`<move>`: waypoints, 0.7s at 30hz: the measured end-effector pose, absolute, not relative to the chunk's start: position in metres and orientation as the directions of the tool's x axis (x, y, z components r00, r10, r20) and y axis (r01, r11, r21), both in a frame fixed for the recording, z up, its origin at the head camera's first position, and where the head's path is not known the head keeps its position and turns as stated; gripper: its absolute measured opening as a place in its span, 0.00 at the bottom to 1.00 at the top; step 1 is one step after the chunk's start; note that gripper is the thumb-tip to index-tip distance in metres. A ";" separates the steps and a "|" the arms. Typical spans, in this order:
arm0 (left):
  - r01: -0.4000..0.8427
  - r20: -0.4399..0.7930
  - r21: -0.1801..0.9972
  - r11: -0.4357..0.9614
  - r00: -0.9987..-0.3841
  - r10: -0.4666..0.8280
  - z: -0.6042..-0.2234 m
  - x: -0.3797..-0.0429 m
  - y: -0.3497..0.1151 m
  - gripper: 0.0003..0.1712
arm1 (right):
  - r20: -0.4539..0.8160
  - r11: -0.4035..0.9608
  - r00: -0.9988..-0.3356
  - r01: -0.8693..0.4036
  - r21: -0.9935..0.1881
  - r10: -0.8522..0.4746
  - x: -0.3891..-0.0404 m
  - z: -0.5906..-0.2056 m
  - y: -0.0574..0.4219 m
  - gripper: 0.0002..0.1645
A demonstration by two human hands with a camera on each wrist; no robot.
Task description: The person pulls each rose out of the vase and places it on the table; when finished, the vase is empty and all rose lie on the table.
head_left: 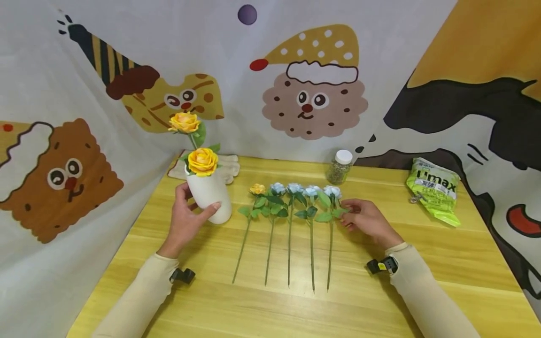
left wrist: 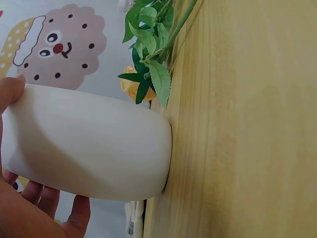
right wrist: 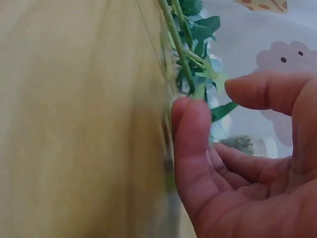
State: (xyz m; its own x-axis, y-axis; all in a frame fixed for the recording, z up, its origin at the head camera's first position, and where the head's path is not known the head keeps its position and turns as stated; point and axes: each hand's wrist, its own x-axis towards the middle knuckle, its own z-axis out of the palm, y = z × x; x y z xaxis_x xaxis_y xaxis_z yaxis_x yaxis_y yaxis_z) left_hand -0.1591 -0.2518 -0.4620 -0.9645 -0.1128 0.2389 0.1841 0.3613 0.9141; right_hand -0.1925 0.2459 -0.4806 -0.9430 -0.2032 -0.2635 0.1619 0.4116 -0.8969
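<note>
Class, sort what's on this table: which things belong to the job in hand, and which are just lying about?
Belong to the job:
White vase, gripped by the left hand
Two yellow roses in it
One yellow flower and four blue flowers in a row, right hand beside them

Seemingly just lying about:
Lidded jar
Green packet
Pale cloth behind the vase

A wooden table (head_left: 439, 267) spans the lower frame. Right of centre stands a white-lidded jar (head_left: 339, 168); a green packet (head_left: 436, 188) lies toward the right; left of centre, a pale cloth (head_left: 230, 167). A white backdrop (head_left: 236, 61) printed with cartoon faces (head_left: 314, 110) fills the top.
</note>
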 end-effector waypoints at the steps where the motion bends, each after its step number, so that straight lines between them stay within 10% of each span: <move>1: 0.184 0.238 0.914 0.361 -0.965 -0.110 -0.462 -0.159 -0.252 0.50 | -0.247 0.425 -0.951 0.148 -0.893 -0.187 -0.192 -0.479 0.247 0.34; 10: 0.177 0.234 0.912 0.371 -0.966 -0.114 -0.465 -0.161 -0.253 0.50 | 0.034 0.651 -0.997 -0.067 -0.756 -0.063 -0.196 -0.457 0.241 0.26; 21: 0.191 0.246 0.913 0.360 -0.962 -0.114 -0.463 -0.161 -0.252 0.49 | 0.193 0.601 -0.977 -0.210 -0.771 -0.093 -0.199 -0.433 0.213 0.20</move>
State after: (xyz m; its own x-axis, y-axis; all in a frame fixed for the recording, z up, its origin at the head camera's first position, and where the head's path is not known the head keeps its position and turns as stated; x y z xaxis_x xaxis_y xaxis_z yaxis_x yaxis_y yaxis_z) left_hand -0.1608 -0.2521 -0.4633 -0.9624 -0.1143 0.2463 0.1910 0.3601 0.9132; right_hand -0.1995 0.2128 -0.4334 -0.9768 -0.0935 0.1928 -0.2097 0.6014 -0.7709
